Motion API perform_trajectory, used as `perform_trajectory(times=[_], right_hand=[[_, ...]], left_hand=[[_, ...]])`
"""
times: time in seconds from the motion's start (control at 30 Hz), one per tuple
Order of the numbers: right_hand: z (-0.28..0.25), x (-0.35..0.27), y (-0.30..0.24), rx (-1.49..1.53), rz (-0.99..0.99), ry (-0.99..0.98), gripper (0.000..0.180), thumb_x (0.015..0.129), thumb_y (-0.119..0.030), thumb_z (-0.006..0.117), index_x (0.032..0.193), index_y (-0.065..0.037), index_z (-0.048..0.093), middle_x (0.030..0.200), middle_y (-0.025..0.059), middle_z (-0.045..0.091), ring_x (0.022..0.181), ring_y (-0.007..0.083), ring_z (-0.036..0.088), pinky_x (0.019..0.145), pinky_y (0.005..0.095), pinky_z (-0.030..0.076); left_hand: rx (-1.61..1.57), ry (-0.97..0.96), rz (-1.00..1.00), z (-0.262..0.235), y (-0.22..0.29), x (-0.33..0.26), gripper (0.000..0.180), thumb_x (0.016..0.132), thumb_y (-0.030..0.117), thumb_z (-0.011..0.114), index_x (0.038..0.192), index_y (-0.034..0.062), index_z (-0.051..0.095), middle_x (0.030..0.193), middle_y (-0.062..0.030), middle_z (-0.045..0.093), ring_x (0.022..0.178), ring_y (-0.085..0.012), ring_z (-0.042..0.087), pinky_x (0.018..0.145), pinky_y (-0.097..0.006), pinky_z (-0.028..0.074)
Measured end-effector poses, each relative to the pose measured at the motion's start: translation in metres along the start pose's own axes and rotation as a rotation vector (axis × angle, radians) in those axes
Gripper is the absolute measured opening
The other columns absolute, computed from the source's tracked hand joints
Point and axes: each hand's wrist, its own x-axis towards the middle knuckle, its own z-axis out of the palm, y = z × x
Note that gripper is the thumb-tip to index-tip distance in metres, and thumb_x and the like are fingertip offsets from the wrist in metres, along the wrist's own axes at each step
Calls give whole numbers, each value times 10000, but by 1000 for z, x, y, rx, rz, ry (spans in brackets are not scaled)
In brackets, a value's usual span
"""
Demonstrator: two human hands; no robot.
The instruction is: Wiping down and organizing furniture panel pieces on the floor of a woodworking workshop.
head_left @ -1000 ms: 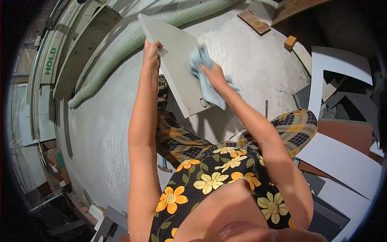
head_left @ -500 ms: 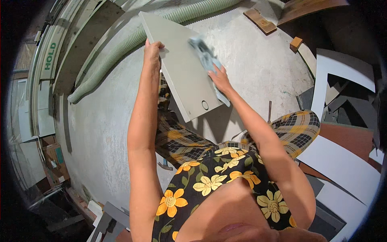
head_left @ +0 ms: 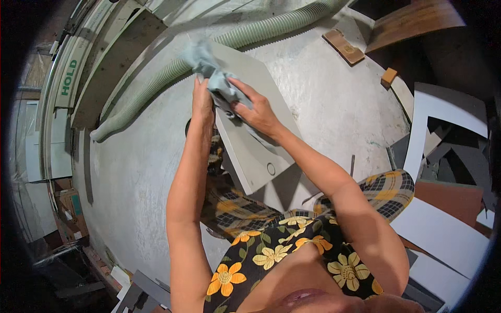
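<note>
floor point(head_left: 141, 182) bright | soft shadow under panel point(head_left: 250, 160) | cloth point(head_left: 219, 81) motion-blurred | fisheye bends edges, corners black

Two hands point(head_left: 202, 101) point(head_left: 259, 115), one cloth point(head_left: 223, 89), one panel point(head_left: 253, 160), one hose point(head_left: 151, 87), two wooden blocks point(head_left: 343, 47) point(head_left: 389, 77) (a pair again)

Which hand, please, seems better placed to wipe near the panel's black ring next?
Probably the right hand: it holds the cloth and is nearer the ring, while the left hand holds the left edge of the panel.
</note>
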Motion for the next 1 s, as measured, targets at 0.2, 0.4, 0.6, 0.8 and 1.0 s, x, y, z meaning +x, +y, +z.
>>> perform_trajectory(times=[0.2,0.4,0.6,0.8,1.0], right_hand=[[26,88,79,-178,-45,-49,499,800,-285,580,1272,-139,510,1186,159,560,1101,320,529,935,359,407],[-21,118,201,-413,405,-142,490,856,-415,500,1258,-136,518,1156,204,583,1092,340,545,921,376,417],[-105,11,262,-617,600,-92,592,851,-451,465,1311,-79,452,1187,254,544,1127,384,506,950,412,397],[-106,-77,193,-622,696,-35,565,855,-423,495,1296,-72,465,1213,233,520,1141,361,493,950,413,389],[-54,-73,25,-363,364,-41,528,845,-315,558,1285,-38,467,1152,183,534,1089,343,511,933,372,390]], left_hand=[[81,184,-80,-25,-18,-17,494,945,381,424,1277,15,408,1156,-100,531,1060,-198,501,894,-323,410],[66,258,-104,7,-12,-46,430,813,5,518,1221,15,383,1063,-122,546,923,-201,553,801,-324,456],[76,218,-75,15,-13,-38,420,813,9,516,1211,22,383,1046,-116,551,905,-195,552,788,-316,453],[130,203,-26,12,-18,-15,367,796,20,537,1148,20,433,996,-98,573,871,-185,557,752,-312,453],[138,232,53,8,-28,16,370,750,45,585,1104,26,478,966,-116,598,854,-218,581,749,-338,461]])
